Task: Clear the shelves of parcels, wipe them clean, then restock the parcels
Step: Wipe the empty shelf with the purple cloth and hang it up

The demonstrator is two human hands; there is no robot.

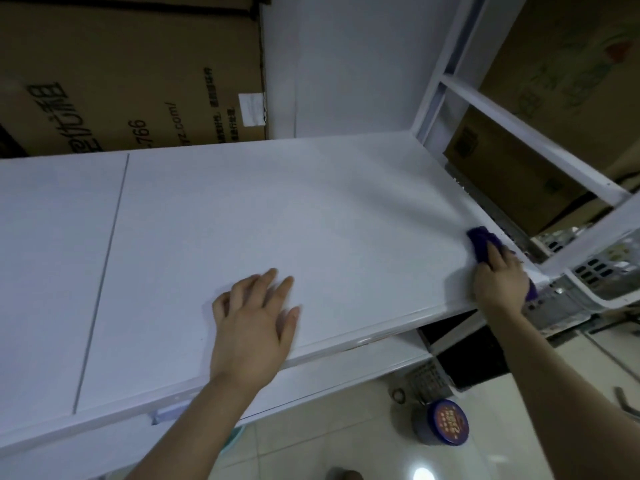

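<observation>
A white shelf board fills the middle of the head view, with no parcels on it. My left hand rests flat on the board near its front edge, fingers spread. My right hand grips a purple cloth and presses it onto the board at its right end, close to the white upright frame. Part of the cloth pokes out below the hand too.
A large cardboard box stands behind the shelf at the left. The white rack frame rises at the right, with more cardboard boxes behind it. A white plastic basket sits at right. A round blue tin lies on the tiled floor.
</observation>
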